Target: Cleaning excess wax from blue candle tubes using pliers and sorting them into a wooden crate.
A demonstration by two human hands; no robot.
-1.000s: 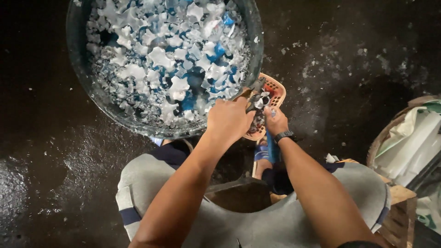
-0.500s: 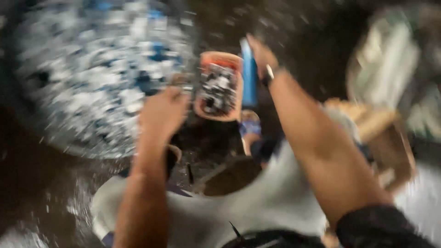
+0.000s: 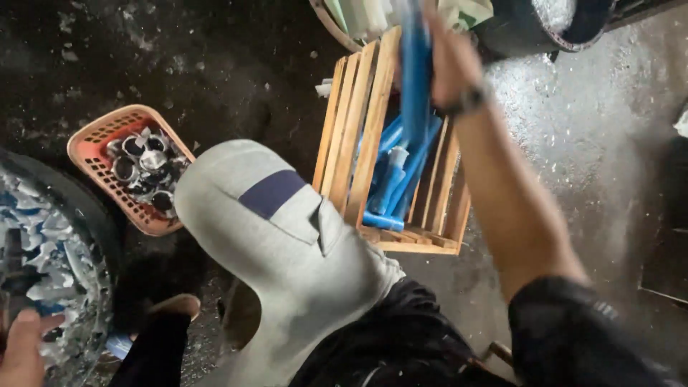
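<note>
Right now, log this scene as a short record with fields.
Right hand: raised over the wooden crate, gripping a blue pipe
Left hand: low at the frame edge, beside the tub of scraps
Crate contents: more blue pipes
Basket: orange, on the floor, holding metal rings
Floor: dark and wet, speckled with bits

Two hands are showing: right hand (image 3: 448, 61) up top, left hand (image 3: 21, 351) at bottom-left corner. One wooden crate (image 3: 358, 136) is sitting by the knee, w/ approx. four or five blue tubes (image 3: 390, 183) lying in it; exact no. can't be told. One orange basket (image 3: 100, 132) is holding several metal rings (image 3: 140, 168), too jumbled to count. One big tub (image 3: 86, 215) is showing at left.
</note>
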